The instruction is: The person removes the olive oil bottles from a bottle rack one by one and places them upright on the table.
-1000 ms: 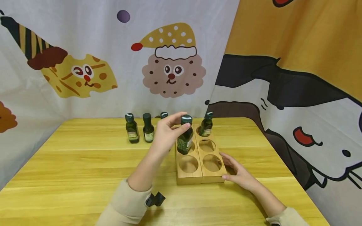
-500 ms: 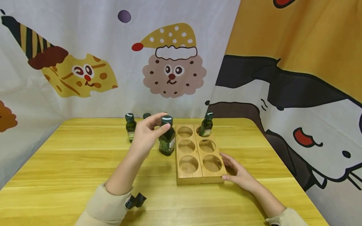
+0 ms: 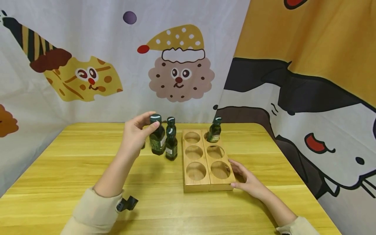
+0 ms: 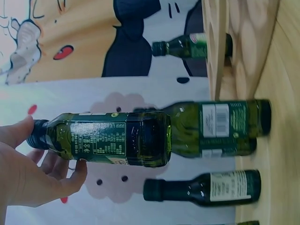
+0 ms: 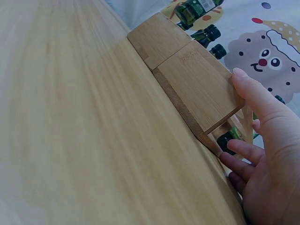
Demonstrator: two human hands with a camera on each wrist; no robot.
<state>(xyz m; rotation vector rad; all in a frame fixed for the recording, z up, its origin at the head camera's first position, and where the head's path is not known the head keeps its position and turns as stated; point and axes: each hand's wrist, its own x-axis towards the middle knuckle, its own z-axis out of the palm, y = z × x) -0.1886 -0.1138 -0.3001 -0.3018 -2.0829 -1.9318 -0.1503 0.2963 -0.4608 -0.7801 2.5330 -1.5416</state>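
Note:
My left hand (image 3: 133, 133) pinches a dark green glass bottle (image 3: 157, 140) by its cap and holds it upright, lifted left of the wooden rack (image 3: 196, 188). In the left wrist view, the label of the held bottle (image 4: 98, 138) faces the camera. My right hand (image 3: 249, 182) grips the rack's near right corner, thumb on the front face and fingers at the open side. The rack has two rows of round holes. One small green bottle (image 3: 214, 132) stands in the far right hole; the other holes hold nothing.
Two small bottles stand one behind the other between the held bottle and the rack, the nearer bottle (image 3: 171, 150) in front. Another bottle (image 4: 211, 187) shows in the left wrist view. A printed cloth (image 3: 117, 107) hangs behind the wooden table (image 3: 73, 169).
My left hand has carried the bottle left, from over the rack's left row to beyond the two standing bottles. My right hand and the rack have stayed put.

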